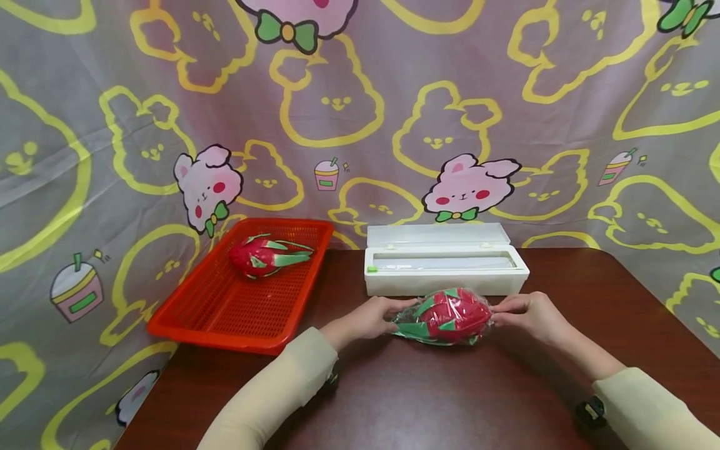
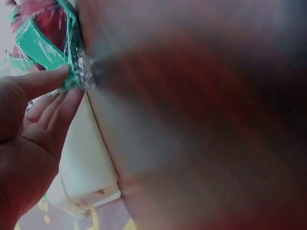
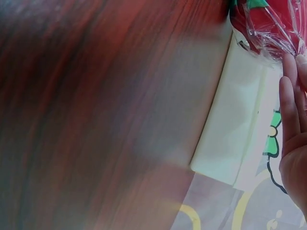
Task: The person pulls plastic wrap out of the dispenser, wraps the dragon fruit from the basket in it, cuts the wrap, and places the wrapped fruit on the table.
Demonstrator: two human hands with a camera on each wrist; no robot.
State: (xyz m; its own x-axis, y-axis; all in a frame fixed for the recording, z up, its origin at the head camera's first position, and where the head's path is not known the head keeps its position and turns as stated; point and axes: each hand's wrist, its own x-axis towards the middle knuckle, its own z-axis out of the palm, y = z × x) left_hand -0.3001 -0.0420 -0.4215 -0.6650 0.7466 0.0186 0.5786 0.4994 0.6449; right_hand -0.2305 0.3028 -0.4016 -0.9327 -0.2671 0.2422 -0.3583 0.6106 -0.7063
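Clear cling film (image 3: 269, 40) crinkles round a red dragon fruit (image 1: 458, 315), likely an imitation one, held lengthwise between two hands just in front of the white film dispenser (image 1: 447, 286); whether its underside touches the dark bench (image 1: 422, 394) I cannot tell. The left hand (image 1: 372, 319) pinches the leafy end, thumb over a green scale (image 2: 41, 45) and fingers beneath, while the right hand (image 1: 534, 320), thumb and fingertips close together, nips the gathered film at the rounded end. To wrap well here, keep both pinches light and even, draw the slack film snug along the fruit, then fold the puckers under so that they cling rather than spring back. The green tips look bendy, so they are better laid flat than tugged. Behind, the dispenser's lid (image 1: 439, 235) stands open, and a second dragon fruit (image 1: 261, 256) lies in the orange-red basket (image 1: 216, 339), well apart
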